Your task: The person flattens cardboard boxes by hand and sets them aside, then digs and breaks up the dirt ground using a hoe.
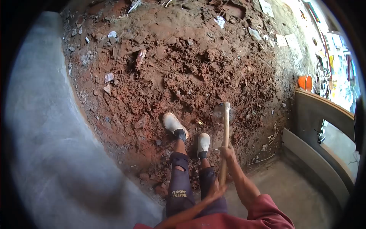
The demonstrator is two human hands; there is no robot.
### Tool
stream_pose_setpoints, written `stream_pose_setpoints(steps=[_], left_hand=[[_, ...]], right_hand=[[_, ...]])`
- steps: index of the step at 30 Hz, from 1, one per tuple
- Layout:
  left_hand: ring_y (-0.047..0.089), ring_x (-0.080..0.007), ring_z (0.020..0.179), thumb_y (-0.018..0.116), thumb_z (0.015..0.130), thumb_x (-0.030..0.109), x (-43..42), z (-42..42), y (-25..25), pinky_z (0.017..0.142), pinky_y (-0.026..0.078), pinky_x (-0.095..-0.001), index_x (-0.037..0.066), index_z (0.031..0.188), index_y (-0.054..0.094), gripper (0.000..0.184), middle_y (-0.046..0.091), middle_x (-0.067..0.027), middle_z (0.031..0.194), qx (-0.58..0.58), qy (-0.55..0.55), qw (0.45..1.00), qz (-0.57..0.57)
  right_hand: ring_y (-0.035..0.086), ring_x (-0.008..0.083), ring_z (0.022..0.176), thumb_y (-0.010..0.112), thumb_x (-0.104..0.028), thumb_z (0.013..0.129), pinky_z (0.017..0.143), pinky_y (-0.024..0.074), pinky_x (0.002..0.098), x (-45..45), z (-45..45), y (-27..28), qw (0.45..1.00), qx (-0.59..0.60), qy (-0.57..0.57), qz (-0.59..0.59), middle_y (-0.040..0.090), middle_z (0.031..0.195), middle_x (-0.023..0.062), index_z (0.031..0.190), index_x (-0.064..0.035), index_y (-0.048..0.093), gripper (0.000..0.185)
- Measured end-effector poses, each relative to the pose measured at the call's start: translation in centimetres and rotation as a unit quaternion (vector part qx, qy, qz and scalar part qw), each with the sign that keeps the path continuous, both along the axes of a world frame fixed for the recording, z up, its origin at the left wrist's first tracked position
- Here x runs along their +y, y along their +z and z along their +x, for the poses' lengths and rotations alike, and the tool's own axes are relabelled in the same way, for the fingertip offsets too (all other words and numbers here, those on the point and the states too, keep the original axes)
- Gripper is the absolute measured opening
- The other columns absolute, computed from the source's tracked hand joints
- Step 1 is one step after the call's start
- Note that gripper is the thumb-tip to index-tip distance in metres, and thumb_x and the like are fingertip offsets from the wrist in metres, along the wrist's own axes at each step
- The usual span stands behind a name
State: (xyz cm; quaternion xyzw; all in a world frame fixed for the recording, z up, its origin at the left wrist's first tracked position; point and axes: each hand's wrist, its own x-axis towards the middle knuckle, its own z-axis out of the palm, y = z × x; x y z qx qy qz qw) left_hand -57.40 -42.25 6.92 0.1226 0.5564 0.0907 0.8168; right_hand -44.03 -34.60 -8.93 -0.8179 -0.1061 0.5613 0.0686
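Note:
A long wooden handle (226, 131) runs up from near my legs, its tool head (224, 108) blurred over the broken red soil (183, 76). Wrapped round the lower end of the handle is my left hand (216, 191). Higher up, my right hand (228, 152) grips the same handle. The tool's head is to the right of my feet, and its exact shape is smeared. My white shoes (203, 144) stand on the soil, left of the handle.
A smooth concrete surface (49, 114) curves along the left. Grey boards (316, 162) stand at the right, with an orange bucket (305, 83) behind them. Stones, paper scraps and litter (109, 77) lie on the soil.

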Motion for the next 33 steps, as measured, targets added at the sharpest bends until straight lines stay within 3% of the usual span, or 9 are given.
stream_pose_setpoints(steps=[2,7,10,13,16,18,21,30,33], left_hand=[[0.061,-0.0201,0.061,0.067,0.079,0.024,-5.4,1.1,-1.0,0.053,0.048,-0.0342,0.004,0.109,0.057,0.038,0.061,-0.0086,0.072,0.213,0.057,0.936,0.274],[0.060,-0.0166,0.056,0.065,0.084,0.015,2.8,-2.7,-5.6,0.052,0.047,-0.0322,0.003,0.106,0.056,0.026,0.064,-0.0074,0.076,-0.057,0.105,0.990,-0.071],[0.059,-0.0121,0.055,0.070,0.081,0.023,11.2,-2.8,-12.1,0.052,0.047,-0.0314,0.003,0.083,0.065,0.020,0.064,-0.0051,0.069,0.159,0.047,0.950,0.263],[0.063,-0.0273,0.054,0.064,0.080,0.024,24.8,-6.0,-13.0,0.049,0.049,-0.0387,-0.007,0.087,0.061,0.032,0.064,-0.0158,0.065,0.125,-0.005,0.965,0.230],[0.061,-0.0192,0.053,0.065,0.080,0.022,30.1,-6.3,-16.4,0.045,0.047,-0.0334,-0.007,0.084,0.062,0.029,0.064,-0.0126,0.063,0.083,0.044,0.978,0.187],[0.061,-0.0159,0.053,0.066,0.079,0.021,31.1,-6.5,-17.3,0.045,0.047,-0.0302,-0.008,0.087,0.063,0.031,0.064,-0.0107,0.065,0.041,0.065,0.984,0.159],[0.063,-0.0475,0.074,0.062,0.080,0.021,20.0,-4.5,-17.9,0.065,0.051,-0.0505,-0.003,0.095,0.063,0.029,0.063,-0.0270,0.075,0.169,-0.068,0.954,0.240],[0.068,-0.0357,0.076,0.068,0.074,0.029,16.8,-6.8,-4.8,0.067,0.052,-0.0435,0.000,0.087,0.064,0.032,0.067,-0.0192,0.077,0.104,-0.044,0.993,0.040],[0.067,-0.0382,0.079,0.067,0.075,0.027,17.7,-4.6,-14.5,0.068,0.052,-0.0424,-0.001,0.088,0.063,0.032,0.067,-0.0232,0.079,0.185,0.081,0.963,0.177]], right_hand=[[0.049,0.0116,0.044,0.070,-0.022,0.082,0.037,0.0383,0.0270,0.4,-2.2,2.5,0.996,0.069,-0.009,0.063,0.048,0.057,-0.0016,0.080,-0.0074,0.053,0.023],[0.046,0.0101,0.043,0.070,-0.034,0.084,0.038,0.0367,0.0260,11.0,-8.8,5.8,0.979,0.121,0.016,0.163,0.049,0.056,-0.0012,0.080,-0.0065,0.053,0.033],[0.045,0.0077,0.041,0.070,-0.040,0.083,0.034,0.0372,0.0232,20.7,-10.9,4.2,0.957,0.103,0.066,0.263,0.050,0.056,-0.0014,0.084,-0.0085,0.053,0.036],[0.050,0.0115,0.043,0.066,-0.034,0.085,0.035,0.0443,0.0257,30.5,-11.5,0.9,0.925,0.073,0.121,0.352,0.054,0.057,0.0018,0.089,-0.0034,0.053,0.034],[0.052,0.0124,0.042,0.061,-0.030,0.089,0.035,0.0459,0.0256,37.5,-10.1,-5.3,0.931,0.012,0.133,0.339,0.054,0.056,0.0025,0.083,-0.0044,0.057,0.027],[0.052,0.0135,0.042,0.059,-0.029,0.089,0.037,0.0469,0.0267,36.2,-9.9,-5.6,0.929,0.024,0.147,0.338,0.054,0.056,0.0027,0.082,-0.0034,0.056,0.027],[0.055,0.0161,0.046,0.055,-0.018,0.085,0.037,0.0462,0.0289,25.7,-8.7,-6.6,0.947,0.038,0.147,0.282,0.055,0.062,0.0062,0.094,0.0022,0.050,0.023],[0.051,0.0119,0.043,0.058,-0.018,0.080,0.036,0.0465,0.0262,19.1,-10.3,2.5,0.966,0.064,0.110,0.227,0.053,0.062,0.0035,0.095,-0.0015,0.047,0.025],[0.052,0.0118,0.044,0.057,-0.021,0.081,0.037,0.0468,0.0264,25.7,-11.7,-1.1,0.944,0.068,0.136,0.292,0.053,0.063,0.0039,0.092,-0.0013,0.047,0.024]])
